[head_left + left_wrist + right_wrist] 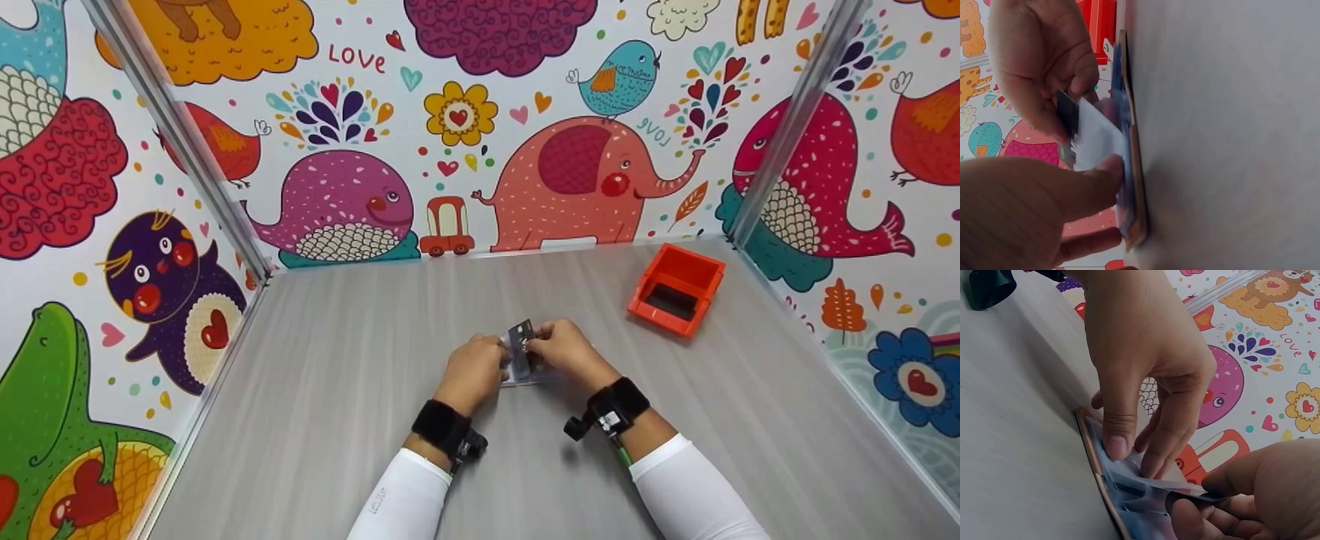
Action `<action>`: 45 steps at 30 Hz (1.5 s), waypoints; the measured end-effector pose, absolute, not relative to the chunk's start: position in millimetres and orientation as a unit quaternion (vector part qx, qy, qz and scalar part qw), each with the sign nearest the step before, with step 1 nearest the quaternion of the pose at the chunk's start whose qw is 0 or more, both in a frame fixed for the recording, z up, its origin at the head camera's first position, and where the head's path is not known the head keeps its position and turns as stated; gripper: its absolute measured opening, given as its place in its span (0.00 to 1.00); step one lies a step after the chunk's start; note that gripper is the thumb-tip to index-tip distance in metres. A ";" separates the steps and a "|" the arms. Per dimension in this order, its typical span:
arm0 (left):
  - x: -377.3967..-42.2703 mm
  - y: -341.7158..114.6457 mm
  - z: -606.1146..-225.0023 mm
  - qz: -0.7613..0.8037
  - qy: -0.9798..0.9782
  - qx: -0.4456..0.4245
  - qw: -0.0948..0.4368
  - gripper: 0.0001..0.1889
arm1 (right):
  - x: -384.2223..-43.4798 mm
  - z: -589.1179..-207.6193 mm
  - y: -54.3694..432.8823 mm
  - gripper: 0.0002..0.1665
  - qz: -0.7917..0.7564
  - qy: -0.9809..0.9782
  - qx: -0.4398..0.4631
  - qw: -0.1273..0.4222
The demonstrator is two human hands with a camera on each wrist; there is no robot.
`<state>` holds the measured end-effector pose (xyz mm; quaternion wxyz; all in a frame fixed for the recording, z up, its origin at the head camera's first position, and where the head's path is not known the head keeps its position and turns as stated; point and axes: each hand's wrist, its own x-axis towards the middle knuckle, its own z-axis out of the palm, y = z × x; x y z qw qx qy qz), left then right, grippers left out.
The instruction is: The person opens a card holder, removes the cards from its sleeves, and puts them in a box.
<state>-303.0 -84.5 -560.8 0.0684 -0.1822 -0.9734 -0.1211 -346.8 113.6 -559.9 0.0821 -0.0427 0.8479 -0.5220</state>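
A card holder (546, 377) with clear plastic sleeves and a thin brown cover (1138, 191) lies open on the table between the two hands. My right hand (568, 351) pinches a dark card (520, 331) between thumb and fingers, its edge at a clear sleeve (1098, 138). On the left side, my left hand (474, 369) grips that sleeve, its thumb (1116, 447) on one face. In the right wrist view, the card (1213, 498) is seen nearly edge-on. How much of the card lies inside the sleeve is hard to tell.
An orange-red bin (694, 264) stands at the back right of the grey table (360, 360), with a black item (670, 301) in it. Printed cartoon panels (450, 180) in metal frames close off the back and sides.
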 end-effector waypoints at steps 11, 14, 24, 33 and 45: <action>-301.4 -83.9 -560.5 -0.116 -0.973 -0.186 0.076 0.04 | -359.0 -534.0 151.3 0.18 -0.488 0.872 -0.016 0.031; -301.0 -83.8 -560.2 -0.114 -0.973 -0.186 0.080 0.05 | -362.4 -524.2 164.9 0.20 -0.475 0.880 -0.015 0.008; -300.8 -83.1 -559.3 -0.108 -0.973 -0.189 0.078 0.05 | -362.4 -493.5 212.6 0.20 -0.416 0.906 0.002 -0.075; -300.7 -83.9 -559.8 -0.114 -0.972 -0.190 0.080 0.05 | -362.0 -480.3 255.4 0.19 -0.384 0.911 0.089 -0.123; -299.6 -84.1 -558.8 -0.105 -0.972 -0.195 0.078 0.03 | -370.8 -496.3 293.6 0.23 -0.343 0.919 0.156 -0.117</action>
